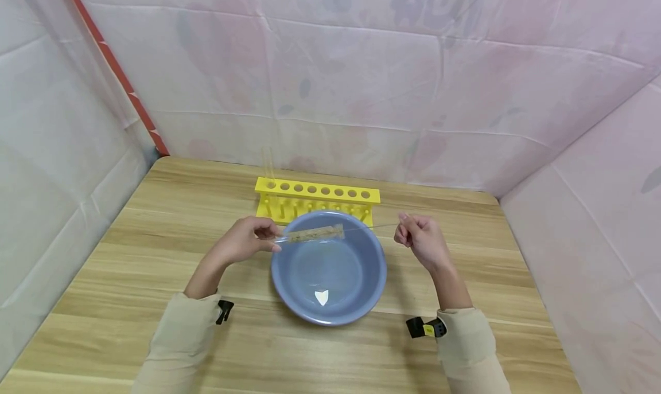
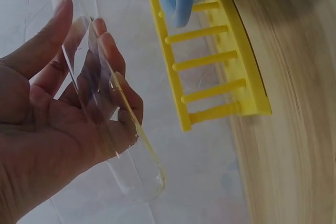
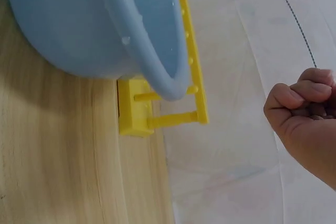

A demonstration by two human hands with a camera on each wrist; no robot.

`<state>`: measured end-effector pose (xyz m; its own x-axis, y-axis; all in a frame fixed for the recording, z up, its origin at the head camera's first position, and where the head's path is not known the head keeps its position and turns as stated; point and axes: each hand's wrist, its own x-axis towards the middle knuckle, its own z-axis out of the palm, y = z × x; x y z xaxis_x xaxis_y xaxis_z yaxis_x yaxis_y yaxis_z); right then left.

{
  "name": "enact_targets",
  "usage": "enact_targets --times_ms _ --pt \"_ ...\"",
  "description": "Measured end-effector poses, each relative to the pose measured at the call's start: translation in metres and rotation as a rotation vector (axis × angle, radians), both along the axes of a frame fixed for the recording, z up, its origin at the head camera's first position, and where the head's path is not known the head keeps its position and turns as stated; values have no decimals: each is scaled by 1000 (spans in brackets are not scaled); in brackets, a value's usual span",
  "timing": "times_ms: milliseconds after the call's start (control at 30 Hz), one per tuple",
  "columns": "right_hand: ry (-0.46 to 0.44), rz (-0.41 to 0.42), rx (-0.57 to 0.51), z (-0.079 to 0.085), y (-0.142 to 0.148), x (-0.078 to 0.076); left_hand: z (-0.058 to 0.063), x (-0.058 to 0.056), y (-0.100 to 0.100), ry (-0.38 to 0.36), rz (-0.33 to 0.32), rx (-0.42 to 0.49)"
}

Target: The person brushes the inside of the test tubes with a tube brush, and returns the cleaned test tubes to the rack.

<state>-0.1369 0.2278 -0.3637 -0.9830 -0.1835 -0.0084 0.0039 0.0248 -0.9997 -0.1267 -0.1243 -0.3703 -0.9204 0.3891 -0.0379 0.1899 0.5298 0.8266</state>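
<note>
My left hand (image 1: 240,242) holds a clear glass test tube (image 2: 144,179) between thumb and curled fingers, tilted over the near side of the rack in the head view. Pale tan bristles of a test tube brush (image 1: 312,234) show within the tube's far part, above the blue basin (image 1: 330,319). From them a thin twisted wire handle (image 3: 296,22) runs right to my right hand (image 1: 423,242), which grips its end in curled fingers. The tube's rounded bottom sticks out past my left palm in the left wrist view.
Behind the basin stands a yellow test tube rack (image 1: 318,190), partly hidden by the rim. Another clear test tube (image 1: 268,164) stands in its leftmost hole. Water lies in the basin. The wooden table (image 1: 490,279) meets cloth-covered walls (image 1: 361,84) at the back and sides.
</note>
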Motion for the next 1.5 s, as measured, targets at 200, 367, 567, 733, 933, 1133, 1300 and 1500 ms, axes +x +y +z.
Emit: enact_targets --times_ms 200,367,567,733,933,1133,1300,1500 --pt "34 15 28 0 4 0 2 0 -1 37 9 -22" --pt "-167 24 -154 3 13 -1 2 1 -5 31 38 -43" --pt "-220 65 -192 3 23 -1 -1 1 -9 1 19 -26" --pt "-142 62 -139 3 28 -1 -3 -1 -12 -44 2 9" --pt "-137 54 -160 2 39 -1 -4 -1 -20 -68 9 -6" --pt "-170 -2 -273 1 64 4 -4 5 -36 15 175 -95" --pt "-161 -6 -321 -4 72 6 -5 7 -36 10 206 -98" --pt "-181 -9 -344 -13 65 7 -7 6 -22 29 181 -86"
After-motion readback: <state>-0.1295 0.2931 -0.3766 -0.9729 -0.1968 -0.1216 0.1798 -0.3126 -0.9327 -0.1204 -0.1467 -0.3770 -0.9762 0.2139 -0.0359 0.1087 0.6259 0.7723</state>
